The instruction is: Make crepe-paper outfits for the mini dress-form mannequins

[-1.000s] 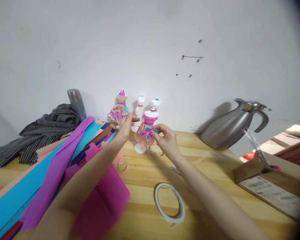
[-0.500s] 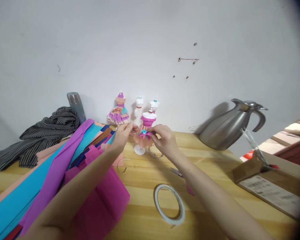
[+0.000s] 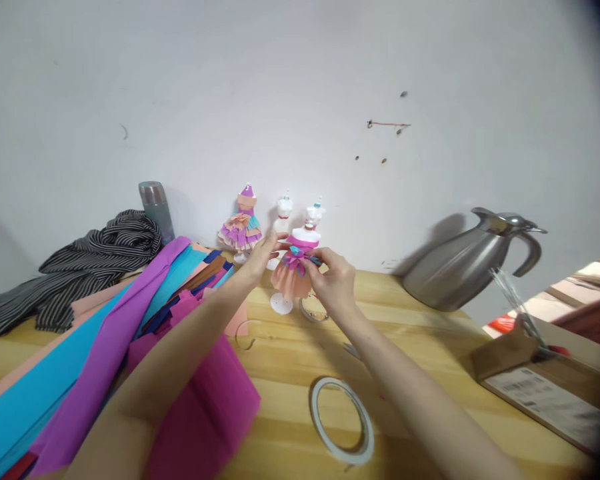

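Observation:
A small white dress form [image 3: 307, 235] stands on the table, wearing a magenta paper bodice and a peach paper skirt [image 3: 291, 281]. At its waist sits a paper flower [image 3: 296, 260] in magenta, purple and blue. My right hand [image 3: 334, 277] pinches the flower's right side between thumb and fingers. Reaching in from the left, my left hand [image 3: 266, 255] has its fingers stretched out and apart beside the bodice; whether they touch it is hard to see. Behind are a form in a ruffled paper dress [image 3: 241, 227] and two bare white forms [image 3: 283, 205].
Folded coloured paper [image 3: 95, 340] and a striped cloth [image 3: 105, 250] lie on the left, near a flask [image 3: 157, 210]. A tape roll [image 3: 316, 417] lies in front, with scissors [image 3: 351, 351] partly under my right arm. A steel jug [image 3: 450, 267] and cardboard box [image 3: 555, 373] stand right.
The flower now sits higher, against the waist, and more of it shows. My right hand has shifted slightly right with it; my left fingers have moved up beside the bodice. The view has shifted slightly.

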Demonstrator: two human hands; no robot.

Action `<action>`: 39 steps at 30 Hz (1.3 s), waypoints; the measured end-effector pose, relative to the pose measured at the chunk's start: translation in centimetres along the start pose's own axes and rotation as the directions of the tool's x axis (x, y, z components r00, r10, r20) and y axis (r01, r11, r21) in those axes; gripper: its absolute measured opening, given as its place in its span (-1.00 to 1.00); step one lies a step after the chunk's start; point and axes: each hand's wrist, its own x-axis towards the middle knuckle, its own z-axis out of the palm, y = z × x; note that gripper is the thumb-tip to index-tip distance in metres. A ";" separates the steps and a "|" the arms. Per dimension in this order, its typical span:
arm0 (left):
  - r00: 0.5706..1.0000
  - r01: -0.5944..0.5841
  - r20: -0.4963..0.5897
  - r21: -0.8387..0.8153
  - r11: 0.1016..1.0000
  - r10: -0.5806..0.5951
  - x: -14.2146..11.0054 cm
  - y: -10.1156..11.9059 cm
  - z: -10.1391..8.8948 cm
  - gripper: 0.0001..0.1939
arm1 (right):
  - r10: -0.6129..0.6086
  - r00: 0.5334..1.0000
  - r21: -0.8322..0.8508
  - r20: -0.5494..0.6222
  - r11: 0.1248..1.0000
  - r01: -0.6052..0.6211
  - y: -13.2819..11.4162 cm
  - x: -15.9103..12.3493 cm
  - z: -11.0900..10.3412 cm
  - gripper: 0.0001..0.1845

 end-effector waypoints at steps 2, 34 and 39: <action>1.000 0.001 0.001 -0.003 1.000 -0.001 0.0 -0.1 0.0 -0.33 | 0.002 1.000 -0.017 -0.009 1.000 -0.002 0.0 0.0 0.1 -0.87; 0.999 -0.006 0.052 -0.033 0.999 0.008 0.4 -0.8 0.0 -0.29 | -0.133 0.990 0.046 0.051 0.990 0.131 2.1 1.4 -0.9 -0.89; 1.000 0.016 0.020 -0.037 0.999 -0.015 0.5 -0.8 -0.1 -0.31 | -0.169 0.983 -0.010 0.076 0.985 0.170 2.3 1.5 -0.8 -0.89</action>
